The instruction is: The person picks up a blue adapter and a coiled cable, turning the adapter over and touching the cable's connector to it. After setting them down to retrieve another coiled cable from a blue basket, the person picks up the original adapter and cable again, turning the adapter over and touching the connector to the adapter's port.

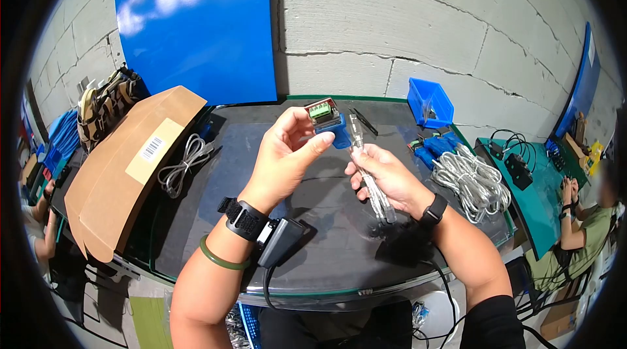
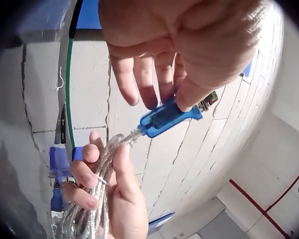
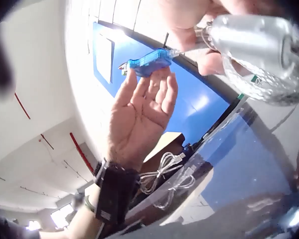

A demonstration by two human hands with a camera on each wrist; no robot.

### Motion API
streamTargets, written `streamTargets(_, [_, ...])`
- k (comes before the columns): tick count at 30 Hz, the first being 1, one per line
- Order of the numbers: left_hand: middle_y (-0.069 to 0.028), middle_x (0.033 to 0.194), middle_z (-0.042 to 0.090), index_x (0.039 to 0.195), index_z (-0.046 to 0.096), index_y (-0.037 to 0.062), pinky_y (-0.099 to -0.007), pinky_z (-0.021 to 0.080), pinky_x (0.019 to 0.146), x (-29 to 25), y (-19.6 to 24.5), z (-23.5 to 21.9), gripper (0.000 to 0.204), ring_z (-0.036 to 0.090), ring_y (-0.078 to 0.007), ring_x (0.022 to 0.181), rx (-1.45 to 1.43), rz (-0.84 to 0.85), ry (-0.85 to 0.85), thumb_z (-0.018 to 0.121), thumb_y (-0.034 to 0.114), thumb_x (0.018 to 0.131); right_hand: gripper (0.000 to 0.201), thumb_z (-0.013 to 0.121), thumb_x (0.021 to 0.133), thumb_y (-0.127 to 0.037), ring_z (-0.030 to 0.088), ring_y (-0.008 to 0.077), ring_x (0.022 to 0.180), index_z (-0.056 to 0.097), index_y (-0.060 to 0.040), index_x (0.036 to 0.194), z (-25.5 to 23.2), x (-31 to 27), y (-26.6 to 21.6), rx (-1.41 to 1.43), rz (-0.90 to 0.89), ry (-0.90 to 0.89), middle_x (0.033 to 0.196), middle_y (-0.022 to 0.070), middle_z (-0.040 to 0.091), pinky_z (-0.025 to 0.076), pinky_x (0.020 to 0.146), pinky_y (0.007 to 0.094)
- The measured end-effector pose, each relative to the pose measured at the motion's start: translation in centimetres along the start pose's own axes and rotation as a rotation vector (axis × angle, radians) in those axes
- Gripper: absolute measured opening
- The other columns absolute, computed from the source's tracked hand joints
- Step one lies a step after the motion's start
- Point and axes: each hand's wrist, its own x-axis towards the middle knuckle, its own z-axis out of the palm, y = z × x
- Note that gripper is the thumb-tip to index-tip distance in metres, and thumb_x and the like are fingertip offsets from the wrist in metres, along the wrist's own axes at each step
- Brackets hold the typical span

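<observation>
Between the thumb and fingers of my left hand (image 1: 287, 156) is a translucent blue adapter (image 1: 341, 140) with a green terminal block (image 1: 320, 111) at its upper end. A clear silver cable (image 2: 105, 169) leads out of the adapter's other end, as the left wrist view shows. My right hand (image 1: 392, 176) grips that cable's coiled bundle just to the right of the adapter, fingers curled round the strands. In the right wrist view a silver cylinder (image 3: 251, 35) on the cable hangs close to the camera. Both hands are raised over the dark table mat (image 1: 307, 218).
At the right lie a pile of coiled silver cables (image 1: 470, 182) and several blue adapters (image 1: 434, 146). Behind them stands a blue bin (image 1: 439, 110). A cardboard box (image 1: 124, 179) and a coiled cable (image 1: 186, 166) are at the left. Another person (image 1: 581, 218) sits far right.
</observation>
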Motion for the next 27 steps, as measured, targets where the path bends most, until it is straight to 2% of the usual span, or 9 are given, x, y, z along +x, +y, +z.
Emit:
streamTargets(8, [0.0023, 0.082, 0.055, 0.087, 0.051, 0.0068, -0.0196, 0.042, 0.069, 0.1, -0.8, -0.2, 0.021, 0.05, -0.004, 0.077, 0.08, 0.095, 0.009, 0.069, 0.007, 0.077, 0.034, 0.053, 0.09, -0.03, 0.053, 0.0079, 0.065, 0.044, -0.0039, 0.109, -0.3, 0.3, 0.0, -0.066, 0.003, -0.05, 0.082, 0.0029, 0.05, 0.049, 0.052, 0.0222])
streamTargets(12, [0.0036, 0.077, 0.054, 0.087, 0.052, 0.0101, -0.0194, 0.043, 0.067, 0.3, -1.1, -0.8, 0.014, 0.052, -0.0047, 0.071, 0.076, -0.044, 0.283, 0.064, 0.018, 0.083, 0.034, 0.056, 0.088, -0.028, 0.054, 0.0085, 0.064, 0.046, -0.0016, 0.107, 0.5, -0.3, -0.5, -0.091, 0.013, -0.044, 0.083, 0.0031, 0.051, 0.051, 0.054, 0.0228])
streamTargets(14, [0.0039, 0.076, 0.055, 0.087, 0.053, 0.0102, -0.0192, 0.043, 0.066, 0.6, -1.7, -2.1, 0.015, 0.051, -0.0035, 0.07, -0.008, -0.141, 0.305, 0.063, 0.021, 0.084, 0.033, 0.058, 0.087, -0.024, 0.056, 0.0097, 0.065, 0.047, 0.0005, 0.105, 0.8, -0.7, -0.4, -0.135, 0.019, -0.304, 0.084, 0.0045, 0.053, 0.052, 0.057, 0.0235])
streamTargets(16, [0.0045, 0.076, 0.055, 0.086, 0.054, 0.0103, -0.019, 0.042, 0.065, 0.6, -1.9, -2.2, 0.016, 0.051, -0.0032, 0.07, -0.011, -0.179, 0.321, 0.063, 0.024, 0.084, 0.029, 0.057, 0.087, -0.023, 0.058, 0.0119, 0.066, 0.049, 0.0018, 0.1, 1.6, -1.3, -0.6, -0.088, 0.015, -0.355, 0.085, 0.0079, 0.055, 0.053, 0.058, 0.0249])
streamTargets(17, [0.005, 0.077, 0.055, 0.086, 0.054, 0.0104, -0.0196, 0.042, 0.066, 0.7, -2.1, -2.7, 0.018, 0.051, -0.0031, 0.07, 0.021, -0.229, 0.273, 0.062, 0.027, 0.084, 0.028, 0.056, 0.088, -0.024, 0.059, 0.0128, 0.065, 0.05, 0.0016, 0.097, 1.7, -1.3, -0.4, -0.068, 0.024, -0.342, 0.082, 0.0081, 0.056, 0.053, 0.056, 0.0253])
streamTargets(18, [0.0007, 0.077, 0.057, 0.096, 0.05, 0.0033, -0.0194, 0.043, 0.063, 0.9, -2.2, -2.7, 0.026, 0.052, -0.0044, 0.069, 0.021, -0.272, 0.312, 0.063, 0.023, 0.085, 0.027, 0.056, 0.088, -0.024, 0.06, 0.0137, 0.063, 0.051, 0.0014, 0.095, 1.6, -1.2, -0.2, -0.051, 0.033, -0.334, 0.08, 0.0083, 0.057, 0.053, 0.055, 0.0258])
streamTargets(22, [-0.0025, 0.092, 0.054, 0.108, 0.047, 0.0014, -0.0224, 0.044, 0.07, 0.9, -3.0, -3.2, 0.039, 0.052, -0.008, 0.081, 0.078, -0.352, 0.308, 0.06, 0.031, 0.086, 0.026, 0.056, 0.088, -0.025, 0.063, 0.0185, 0.059, 0.054, 0.0009, 0.089, 0.6, -0.6, -0.7, 0.135, -0.009, -0.209, 0.07, 0.01, 0.06, 0.053, 0.048, 0.0271])
streamTargets(24, [-0.0055, 0.1, 0.052, 0.112, 0.044, -0.0005, -0.0251, 0.044, 0.075, 0.8, -3.0, -3.1, 0.046, 0.051, -0.0113, 0.09, 0.106, -0.321, 0.347, 0.061, 0.033, 0.085, 0.03, 0.052, 0.09, -0.017, 0.063, 0.014, 0.066, 0.048, 0.0045, 0.111, -0.4, -0.4, -1.7, 0.202, 0.012, -0.174, 0.086, 0.0083, 0.06, 0.056, 0.057, 0.027])
streamTargets(27, [0.0005, 0.099, 0.05, 0.107, 0.049, 0.006, -0.0255, 0.042, 0.077, 0.9, -2.9, -3.2, 0.037, 0.05, -0.0088, 0.088, 0.105, -0.309, 0.343, 0.061, 0.033, 0.085, 0.025, 0.054, 0.088, -0.017, 0.063, 0.0135, 0.065, 0.056, 0.0042, 0.101, -1.2, -1.1, -3.5, 0.241, -0.059, -0.017, 0.084, 0.0082, 0.062, 0.056, 0.058, 0.0273])
